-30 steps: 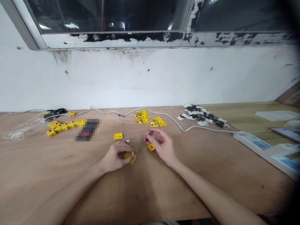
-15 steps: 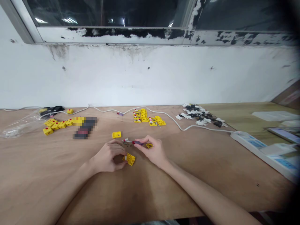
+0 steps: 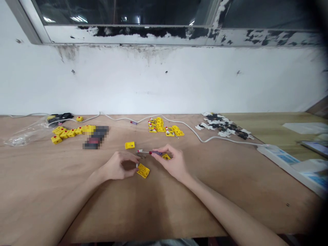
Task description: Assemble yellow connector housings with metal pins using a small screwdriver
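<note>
Presently, we extend both forearms inward over the wooden table. Our left hand is arched, fingers above the thumb, pinching a small white part at the left edge of an open yellow casing half. Our right hand grasps the handle of a screwdriver between thumb and fingers; its shaft points left, near a red-and-white component. A second casing half lies beside the right hand. Beyond these, we see a yellow cover, clustered part-filled casings and, rearward right, black-and-white pieces.
</note>
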Tool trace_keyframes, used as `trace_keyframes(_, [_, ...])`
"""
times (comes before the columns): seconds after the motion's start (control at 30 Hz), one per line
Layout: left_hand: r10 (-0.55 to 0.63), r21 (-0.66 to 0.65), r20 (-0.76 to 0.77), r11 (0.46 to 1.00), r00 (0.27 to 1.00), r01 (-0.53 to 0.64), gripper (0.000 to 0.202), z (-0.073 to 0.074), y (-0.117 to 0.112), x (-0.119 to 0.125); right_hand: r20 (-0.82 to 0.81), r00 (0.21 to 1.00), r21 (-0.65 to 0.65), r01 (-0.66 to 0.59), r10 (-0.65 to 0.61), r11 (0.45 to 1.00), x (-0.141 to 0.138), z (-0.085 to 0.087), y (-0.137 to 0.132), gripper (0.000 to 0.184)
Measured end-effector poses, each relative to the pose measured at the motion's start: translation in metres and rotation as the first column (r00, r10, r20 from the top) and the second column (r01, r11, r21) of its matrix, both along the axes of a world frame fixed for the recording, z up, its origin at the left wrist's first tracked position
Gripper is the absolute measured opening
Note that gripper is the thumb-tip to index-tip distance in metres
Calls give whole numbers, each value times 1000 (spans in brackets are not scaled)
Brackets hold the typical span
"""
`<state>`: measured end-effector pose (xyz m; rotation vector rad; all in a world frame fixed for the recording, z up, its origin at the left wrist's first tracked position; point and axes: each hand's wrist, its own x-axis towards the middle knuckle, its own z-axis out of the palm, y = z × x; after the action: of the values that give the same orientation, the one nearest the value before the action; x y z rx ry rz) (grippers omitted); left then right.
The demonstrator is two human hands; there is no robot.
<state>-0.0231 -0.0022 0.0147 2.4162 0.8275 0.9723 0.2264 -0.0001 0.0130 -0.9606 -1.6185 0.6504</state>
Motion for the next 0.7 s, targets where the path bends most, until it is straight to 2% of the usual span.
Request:
trace_keyframes(0.1, [-50, -10, -14, 999, 999, 50, 16, -4, -3, 5, -82, 997, -33, -6, 3, 999, 5, 1, 4, 18])
trace_keyframes(0.2, [-69, 13, -113, 997, 991, 71, 20, -4, -5, 9, -117, 993, -42, -4, -1, 999, 8, 0, 7, 20])
trace_keyframes(0.3, [9, 114, -184, 993, 983, 13, 17, -1, -7, 12, -83, 997, -59, -6, 1, 998, 5, -2, 7, 20])
trace_keyframes(0.47, [171, 222, -171, 966, 970, -131, 13, -2, -12, 18, 12, 1000, -45, -9, 10, 999, -6, 1, 1, 15])
trace_keyframes(0.57, [189, 205, -166, 967, 968, -153, 14, 0, -12, 16, 52, 999, -20, 12, -11, 1000, -8, 5, -1, 13])
trace_keyframes(0.7, [178, 104, -119, 981, 977, -166, 16, 9, -5, -2, 43, 999, -22, 23, -22, 999, -8, 5, 0, 14])
